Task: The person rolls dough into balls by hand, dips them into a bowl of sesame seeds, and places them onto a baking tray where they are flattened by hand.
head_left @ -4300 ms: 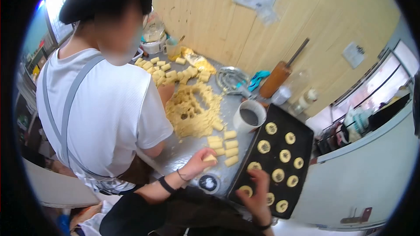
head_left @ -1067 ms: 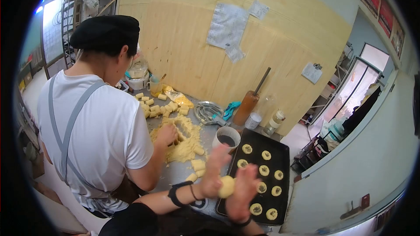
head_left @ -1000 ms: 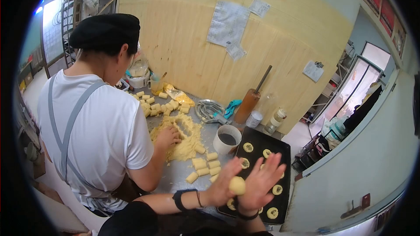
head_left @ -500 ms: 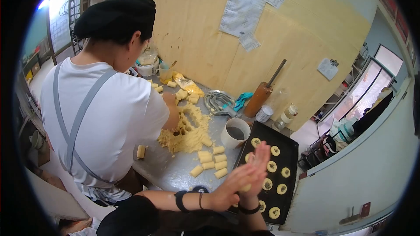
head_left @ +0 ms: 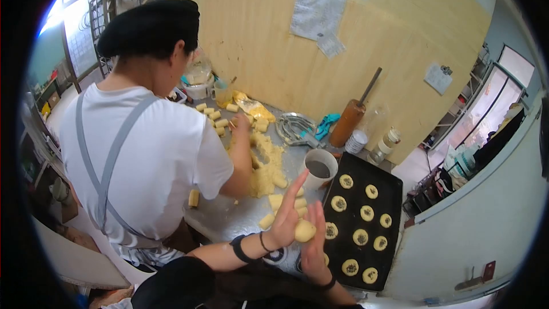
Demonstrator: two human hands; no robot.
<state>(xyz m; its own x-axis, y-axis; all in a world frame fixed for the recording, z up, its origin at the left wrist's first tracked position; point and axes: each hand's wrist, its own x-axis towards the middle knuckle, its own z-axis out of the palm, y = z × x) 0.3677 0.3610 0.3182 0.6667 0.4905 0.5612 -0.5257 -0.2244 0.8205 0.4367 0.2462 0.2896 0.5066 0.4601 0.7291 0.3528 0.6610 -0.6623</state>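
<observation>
A smooth, pale yellow dough ball [head_left: 305, 230] sits between my two palms. My left hand [head_left: 285, 217] is on its left side, with fingers stretched upward and palm turned inward. On the other side, my right hand [head_left: 314, 249] faces it, fingers straight, its palm against or very close to the ball. Just beyond my hands lie several short dough cylinders [head_left: 267, 220], partly hidden by my left hand. To the right is a black baking tray [head_left: 350, 246] bearing flat dough rounds [head_left: 366, 213] with dark specks in their middles. A white tub [head_left: 319, 167] with dark contents stands behind my hands.
A co-worker [head_left: 131, 154] in a white shirt and black cap stands at left, one hand at the dough pieces. Crumbly dough [head_left: 266, 174] covers part of the metal table [head_left: 220, 217]. A wooden roller [head_left: 347, 125], metal tool [head_left: 295, 129] and jar [head_left: 384, 146] stand along the wall.
My palms were pressed together, mostly hiding the dough; now they have parted at the fingers and the ball shows. The co-worker's hand has moved farther back. The view has shifted slightly.
</observation>
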